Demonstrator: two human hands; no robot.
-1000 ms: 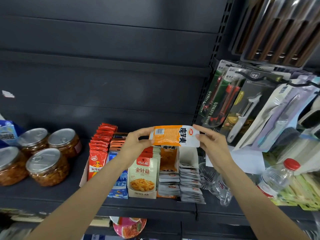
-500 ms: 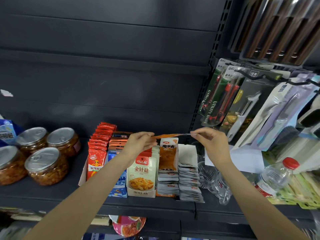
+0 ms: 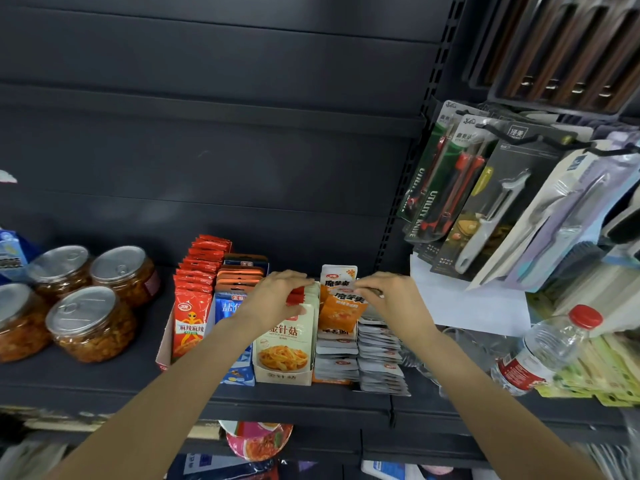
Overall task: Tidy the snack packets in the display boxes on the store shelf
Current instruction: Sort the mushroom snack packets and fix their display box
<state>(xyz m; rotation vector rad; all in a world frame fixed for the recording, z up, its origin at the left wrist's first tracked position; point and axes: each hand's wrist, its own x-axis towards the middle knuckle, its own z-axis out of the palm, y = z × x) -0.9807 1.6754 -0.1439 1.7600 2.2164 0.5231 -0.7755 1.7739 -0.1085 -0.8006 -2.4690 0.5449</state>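
Note:
An orange-and-white snack packet [image 3: 341, 308] stands tilted in the orange display box [image 3: 332, 379], in front of another upright packet of the same kind [image 3: 337, 276]. My right hand [image 3: 391, 299] pinches its top right corner. My left hand [image 3: 277, 297] sits just left of it, fingers and thumb curled over the tops of the beige mushroom packets [image 3: 284, 344] in their box. Grey-white packets [image 3: 379, 362] lie fanned in rows below and to the right. Red packets [image 3: 194, 306] and blue packets [image 3: 230, 306] fill the boxes on the left.
Several clear jars with metal lids [image 3: 90, 323] stand on the dark shelf [image 3: 277, 400] at the left. A water bottle with a red cap [image 3: 547, 351] lies at the right. Carded knives and peelers [image 3: 485, 209] hang above it. A white sheet [image 3: 474, 306] leans behind my right hand.
The orange packet was held flat between both hands above the boxes. It has come down and now stands in the orange box. My left hand has shifted onto the mushroom packets.

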